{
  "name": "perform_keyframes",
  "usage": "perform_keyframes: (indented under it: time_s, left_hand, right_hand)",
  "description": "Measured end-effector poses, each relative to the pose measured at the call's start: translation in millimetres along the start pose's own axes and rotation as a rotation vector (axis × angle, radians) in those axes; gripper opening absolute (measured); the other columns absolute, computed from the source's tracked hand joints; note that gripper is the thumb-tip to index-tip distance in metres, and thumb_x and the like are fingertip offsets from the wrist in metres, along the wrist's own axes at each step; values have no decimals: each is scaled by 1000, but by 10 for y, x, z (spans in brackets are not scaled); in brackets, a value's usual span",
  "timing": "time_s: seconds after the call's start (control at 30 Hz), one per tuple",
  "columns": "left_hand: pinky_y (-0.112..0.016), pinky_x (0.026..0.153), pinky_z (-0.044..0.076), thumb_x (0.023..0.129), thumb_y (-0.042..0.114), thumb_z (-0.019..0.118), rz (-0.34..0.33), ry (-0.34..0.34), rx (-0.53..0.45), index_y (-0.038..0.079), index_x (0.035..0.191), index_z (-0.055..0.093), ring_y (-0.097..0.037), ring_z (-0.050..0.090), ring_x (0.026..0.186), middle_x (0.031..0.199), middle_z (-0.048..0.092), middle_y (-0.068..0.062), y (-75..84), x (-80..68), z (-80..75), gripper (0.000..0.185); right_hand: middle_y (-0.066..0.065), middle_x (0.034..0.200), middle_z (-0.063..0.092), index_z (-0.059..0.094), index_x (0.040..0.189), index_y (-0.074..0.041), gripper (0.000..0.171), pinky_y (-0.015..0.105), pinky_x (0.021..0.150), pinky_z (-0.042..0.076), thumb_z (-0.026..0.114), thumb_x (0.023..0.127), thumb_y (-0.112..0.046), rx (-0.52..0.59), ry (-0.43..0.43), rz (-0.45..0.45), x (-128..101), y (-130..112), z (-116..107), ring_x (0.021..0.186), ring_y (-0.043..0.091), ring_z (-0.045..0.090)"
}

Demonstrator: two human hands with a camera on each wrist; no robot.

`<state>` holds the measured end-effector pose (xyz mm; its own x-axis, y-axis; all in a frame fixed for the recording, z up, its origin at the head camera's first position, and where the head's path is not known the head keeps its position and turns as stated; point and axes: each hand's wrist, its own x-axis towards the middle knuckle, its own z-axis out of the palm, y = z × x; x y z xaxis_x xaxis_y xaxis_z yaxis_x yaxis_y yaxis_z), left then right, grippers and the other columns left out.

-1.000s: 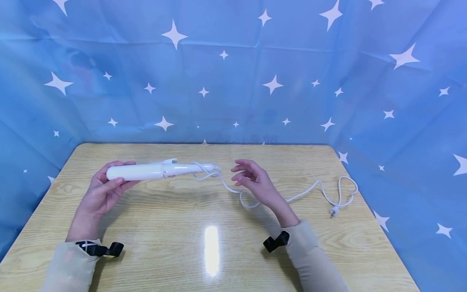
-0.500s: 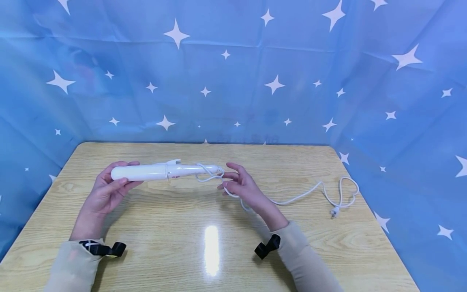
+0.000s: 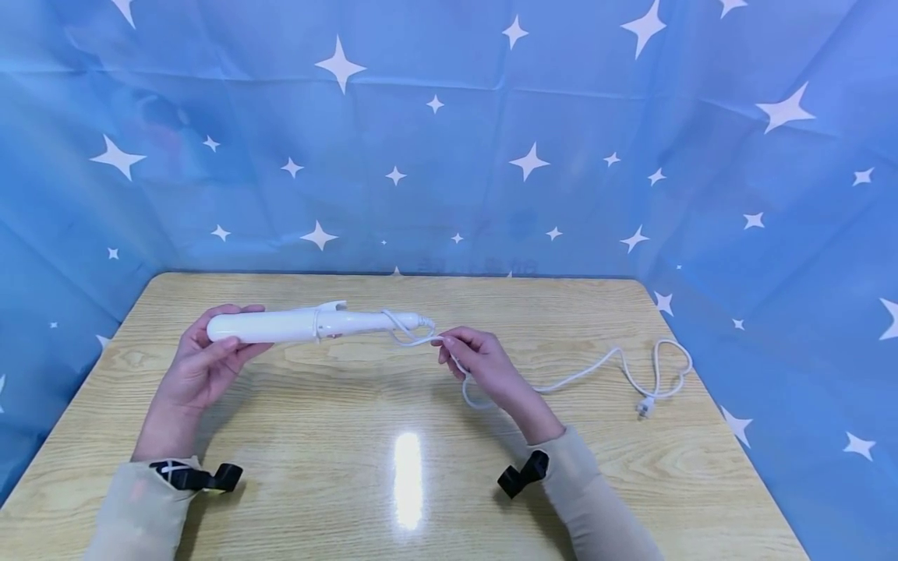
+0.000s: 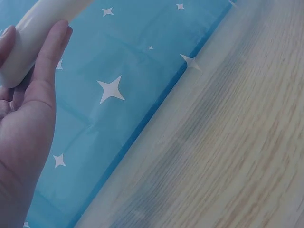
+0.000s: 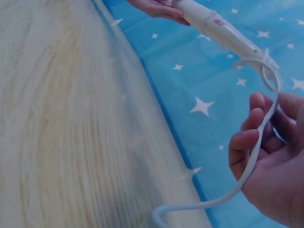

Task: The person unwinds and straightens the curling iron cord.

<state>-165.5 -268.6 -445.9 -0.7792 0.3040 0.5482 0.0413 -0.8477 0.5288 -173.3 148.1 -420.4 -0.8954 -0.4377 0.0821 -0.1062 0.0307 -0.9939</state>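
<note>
My left hand (image 3: 203, 366) holds the barrel end of a white curling iron (image 3: 295, 325) level above the wooden table (image 3: 337, 467); the thumb lies along the barrel (image 4: 33, 35). Part of the white cord (image 3: 589, 366) is looped round the handle end. My right hand (image 3: 477, 360) pinches the cord just right of the handle, fingers curled round it (image 5: 259, 142). The curling iron (image 5: 223, 31) shows above that hand in the right wrist view. The rest of the cord trails right across the table to the plug (image 3: 641, 407).
A blue cloth with white stars (image 3: 449, 140) walls the table at the back and both sides. The cord's loose loops (image 3: 666, 366) lie near the table's right edge. Black wrist straps (image 3: 519, 474) sit on both sleeves.
My right hand went from open, away from the iron, in to the cord by the handle and closed its fingers on it. The left hand kept the iron nearly still.
</note>
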Motion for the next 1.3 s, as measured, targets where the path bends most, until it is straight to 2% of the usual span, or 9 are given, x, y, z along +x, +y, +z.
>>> perform_keyframes:
  time_s: [0.17,0.33,0.5,0.7,1.03,1.17,1.3]
  left_hand:
    - [-55,109,44,100,-23,29,8,-10,0,-15,138,51,-43,51,134,143,51,-33,38,-27,-9,44]
    - [-56,109,44,101,-22,29,12,-25,-20,-16,139,49,-44,50,135,144,49,-34,105,-80,-34,43]
    - [-57,108,45,102,-21,29,5,-19,-26,-17,138,49,-45,53,132,142,51,-35,194,-160,-38,42]
    - [-58,109,43,102,-21,25,3,-26,-26,-18,139,47,-47,52,132,143,49,-37,312,-267,-106,44]
    - [-60,107,44,100,-23,23,39,50,-36,-19,137,48,-48,51,133,142,49,-38,483,-474,-176,45]
    - [-61,107,43,100,-23,22,69,96,-78,-19,136,49,-49,49,134,141,49,-39,537,-561,-219,45]
    - [-63,108,40,101,-22,18,87,142,-156,-18,137,48,-51,47,135,141,48,-40,580,-664,-267,47]
  right_hand:
    - [12,83,62,68,114,13,24,22,57,43,54,106,-6,-50,25,-53,-11,-11,-93,60,14,48]
    - [12,82,64,70,111,12,23,23,56,43,56,105,-5,-81,29,-48,-25,-11,-169,60,13,48]
    - [17,82,62,70,111,12,24,23,59,46,56,106,-8,-99,67,-40,-24,-24,-243,62,15,49]
    - [7,80,63,68,112,13,27,22,57,44,55,107,-11,-57,113,-7,-22,-54,-320,63,15,49]
    - [0,77,63,68,111,13,26,23,56,43,55,107,-9,-53,96,-19,-29,-42,-349,61,15,48]
    - [0,78,64,69,110,11,25,23,58,45,56,107,-9,-45,94,-16,-29,-13,-363,62,17,48]
    - [1,78,64,68,111,13,25,23,58,44,56,106,-8,-42,90,-5,-19,20,-369,62,17,48]
